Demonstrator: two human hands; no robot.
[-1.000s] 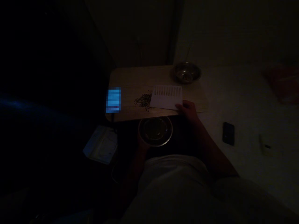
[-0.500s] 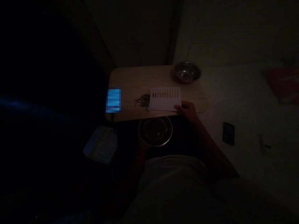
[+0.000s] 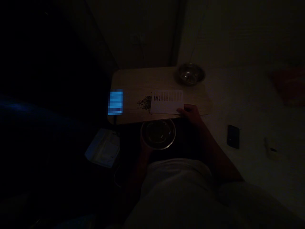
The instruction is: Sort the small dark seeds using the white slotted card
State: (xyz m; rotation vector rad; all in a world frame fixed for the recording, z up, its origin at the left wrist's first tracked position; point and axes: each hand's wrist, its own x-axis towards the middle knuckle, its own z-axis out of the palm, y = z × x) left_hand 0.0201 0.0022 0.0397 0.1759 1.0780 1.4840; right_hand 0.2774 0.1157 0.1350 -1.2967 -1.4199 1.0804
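Very dim view, left side nearly black, the brightest spot a pixelated blue screen (image 3: 115,102).

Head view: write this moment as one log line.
right grip: slotted white card | left grip: nearer metal bowl | dark pieces: on table, by card's left edge

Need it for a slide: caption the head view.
Right hand holding a slotted white plate, dark bits at its edge; left hand holding a bowl.

Two bowls (image 3: 201,75) (image 3: 159,148), two hands (image 3: 192,114) (image 3: 146,147) and one slotted card (image 3: 164,107) show.
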